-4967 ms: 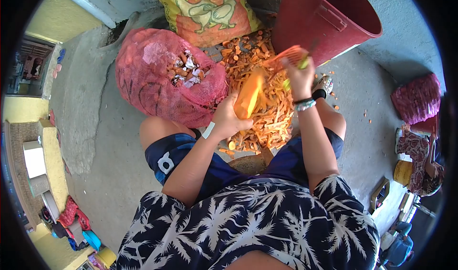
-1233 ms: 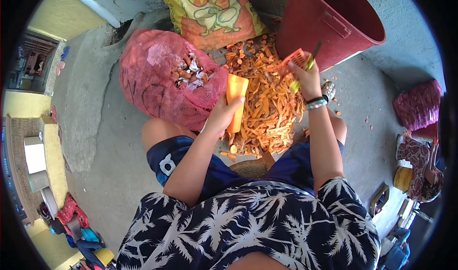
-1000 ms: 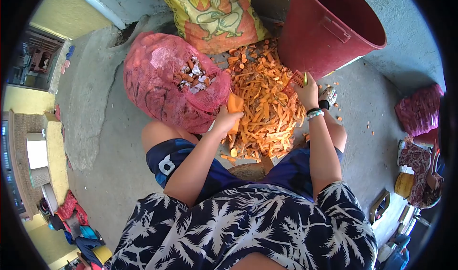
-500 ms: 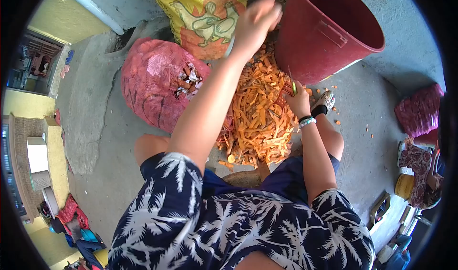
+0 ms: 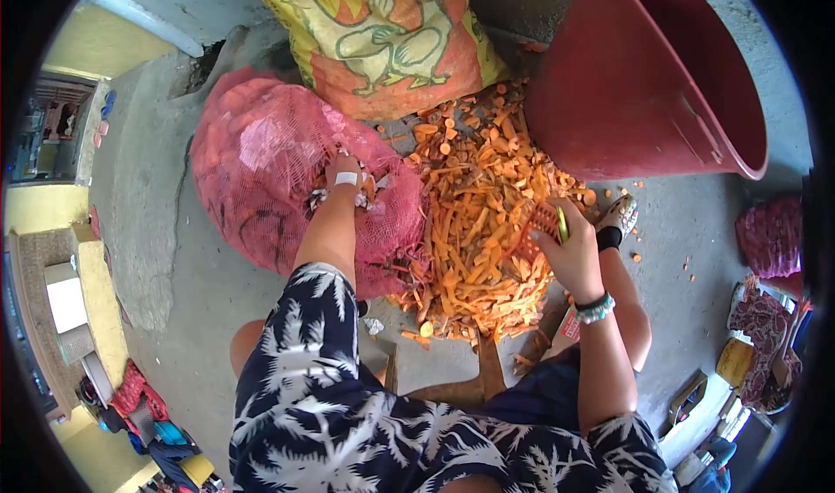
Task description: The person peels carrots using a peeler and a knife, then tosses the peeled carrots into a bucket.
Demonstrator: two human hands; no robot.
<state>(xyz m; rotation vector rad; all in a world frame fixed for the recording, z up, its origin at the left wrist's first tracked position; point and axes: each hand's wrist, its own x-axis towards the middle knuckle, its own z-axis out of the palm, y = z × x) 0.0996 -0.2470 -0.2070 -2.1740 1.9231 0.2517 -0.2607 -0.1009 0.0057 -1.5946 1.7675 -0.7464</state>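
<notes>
My left hand (image 5: pixel 345 167), with a white band at the wrist, reaches down into the opening of the pink mesh sack (image 5: pixel 252 136). Its fingers are hidden among brownish pieces and scraps of white paper there, so their grip does not show. Over the right side of a heap of orange carrot peelings (image 5: pixel 474 223), my right hand (image 5: pixel 574 245) is closed on a slim green-handled tool (image 5: pixel 562 224); its working end is not clear. A red perforated piece (image 5: pixel 541 224) lies against the peelings beside my right fingers, and I cannot tell whether they touch it.
A large red bucket (image 5: pixel 609 93) stands tilted at the upper right. Behind the heap is a yellow and orange sack (image 5: pixel 383 40) printed with chickens. Cut carrot ends dot the concrete floor near my shoe (image 5: pixel 620 219). A purple mesh sack (image 5: pixel 772 236) stands at the far right.
My left hand has come down from near the chicken sack into the mesh sack's opening. My right hand keeps the green-handled tool over the heap. The view has shifted.
</notes>
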